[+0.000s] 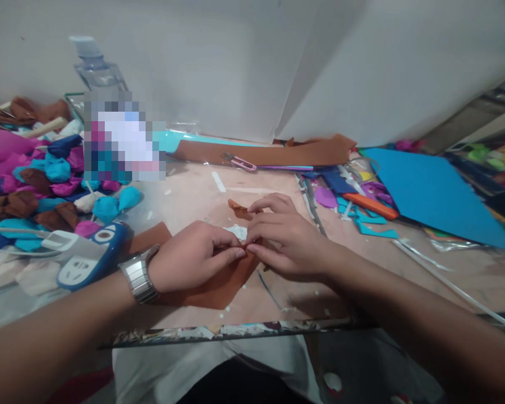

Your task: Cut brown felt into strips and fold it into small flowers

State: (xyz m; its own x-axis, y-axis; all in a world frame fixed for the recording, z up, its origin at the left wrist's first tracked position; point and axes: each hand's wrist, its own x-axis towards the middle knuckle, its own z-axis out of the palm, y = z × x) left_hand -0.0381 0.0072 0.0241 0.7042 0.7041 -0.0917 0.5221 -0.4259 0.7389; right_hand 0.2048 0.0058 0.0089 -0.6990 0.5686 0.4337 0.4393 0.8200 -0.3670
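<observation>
Thumb and forefinger of my left hand [197, 252] are pinched together on the edge of a brown sheet [212, 292], which looks like paper or thin felt. A silver watch sits on that wrist. Right beside those fingertips, my right hand [288, 238] is closed at the same edge, its other fingers curled above. The exact fold between the fingertips is hidden. Just past the right fingers is a small crumpled brown piece [237, 209]. A whitish scrap [238, 231] shows behind the fingertips, partly covered.
Pink, blue and brown crumpled bundles [46, 174] pile up at left, near a blue-white power strip [95, 255]. Pink thread snips [240, 163] rest by a long brown strip [269, 155] at the back. Rightward are an orange-handled cutter [372, 206] and a blue sheet [440, 193].
</observation>
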